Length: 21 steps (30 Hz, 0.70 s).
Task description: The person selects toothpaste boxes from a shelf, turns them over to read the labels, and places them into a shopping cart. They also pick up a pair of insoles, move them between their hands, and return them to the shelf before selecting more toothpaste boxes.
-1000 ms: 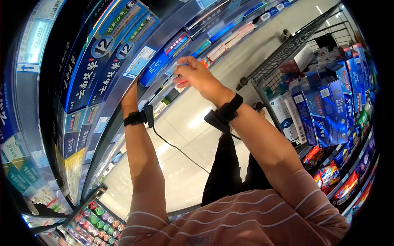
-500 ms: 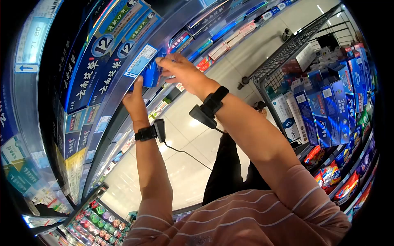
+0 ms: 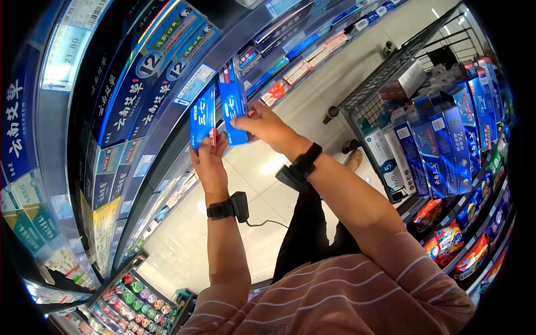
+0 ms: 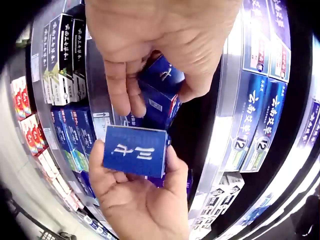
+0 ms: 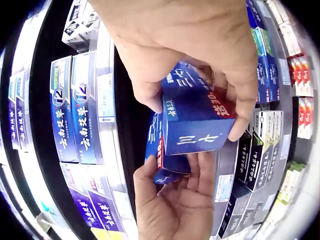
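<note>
Each hand grips a blue toothpaste box in front of the shelf edge. In the head view my left hand [image 3: 211, 170] pinches the left toothpaste box [image 3: 202, 118] near its lower end, thumb on the face. Beside it my right hand [image 3: 269, 129] grips the other toothpaste box [image 3: 232, 103], thumb across its near end. The right wrist view shows the right hand's box [image 5: 192, 136] above, overlapping the left hand's box [image 5: 156, 137]. White characters mark both boxes, with red patches on their sides.
Dark blue toothpaste boxes [image 3: 125, 106] stand on the shelf at left, behind a price-tag rail [image 3: 195, 84]. A shopping cart [image 3: 357, 120] stands at right, near stacked blue boxes [image 3: 446, 145] and bagged detergent [image 3: 449, 237]. Tiled floor [image 3: 262, 206] lies below.
The left hand has come out from behind the shelf edge. Both hands took hold of blue toothpaste boxes at the shelf and drew them out toward the body, one in each hand.
</note>
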Tool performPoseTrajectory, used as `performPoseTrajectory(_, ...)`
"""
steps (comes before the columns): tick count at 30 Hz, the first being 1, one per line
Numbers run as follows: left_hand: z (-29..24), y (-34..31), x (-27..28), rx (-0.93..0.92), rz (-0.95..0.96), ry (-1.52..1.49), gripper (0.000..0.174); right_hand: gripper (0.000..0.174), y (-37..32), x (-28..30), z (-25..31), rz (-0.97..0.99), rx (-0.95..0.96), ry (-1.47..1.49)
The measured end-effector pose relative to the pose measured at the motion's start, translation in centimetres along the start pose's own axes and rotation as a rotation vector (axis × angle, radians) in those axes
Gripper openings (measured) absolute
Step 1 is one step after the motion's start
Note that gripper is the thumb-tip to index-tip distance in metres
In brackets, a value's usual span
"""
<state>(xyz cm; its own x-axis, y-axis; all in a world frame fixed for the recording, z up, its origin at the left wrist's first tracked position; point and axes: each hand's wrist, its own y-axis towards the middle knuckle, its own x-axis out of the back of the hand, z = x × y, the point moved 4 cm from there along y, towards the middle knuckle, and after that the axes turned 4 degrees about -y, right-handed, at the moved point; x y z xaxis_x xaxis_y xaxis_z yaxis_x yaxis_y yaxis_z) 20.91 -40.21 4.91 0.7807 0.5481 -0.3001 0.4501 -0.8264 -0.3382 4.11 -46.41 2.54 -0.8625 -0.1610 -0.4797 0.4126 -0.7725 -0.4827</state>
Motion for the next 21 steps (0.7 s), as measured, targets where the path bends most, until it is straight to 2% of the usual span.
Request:
performPoseTrajectory(4, -0.1, -2.6, 0.6, 0.026, 0.043, -0.08, 0.039, 0.06, -3.9, 1.7, -0.9, 0.058, -0.069, -0.052)
performPoseTrajectory(9, 0.0, -8.1, 2.0, 0.102, 0.02, -0.085, 0.038, 0.048, -11.2, 4.9, -0.7, 0.017, -0.164, -0.079)
performPoseTrajectory(10, -0.1, -9.5, 2.0, 0.102, 0.061, -0.083, 0.041, 0.046, -12.3, 5.9, -1.7, -0.023, -0.158, -0.092)
performPoseTrajectory(14, -0.3, -13.3, 1.3, 0.161, 0.136, -0.031, 0.043, 0.048, -19.5, 7.7, 3.9, -0.023, -0.14, -0.048)
performPoseTrajectory(15, -0.7, -14.1, 0.0, 0.186, 0.152, -0.02, 0.044, 0.048, -21.6, 8.0, 6.9, -0.043, -0.133, -0.118)
performPoseTrajectory(18, -2.0, -15.9, -5.1, 0.221, 0.288, -0.026, 0.047, 0.056, -26.4, 11.5, 11.1, -0.079, -0.025, -0.161)
performPoseTrajectory(20, -2.3, -16.7, -8.3, 0.221, 0.368, -0.06, 0.045, 0.061, -30.5, 14.6, 15.0, -0.232, 0.115, -0.261)
performPoseTrajectory(21, -2.5, -17.1, -9.8, 0.22, 0.403, -0.075, 0.045, 0.063, -33.4, 15.5, 18.2, -0.273, 0.108, -0.28)
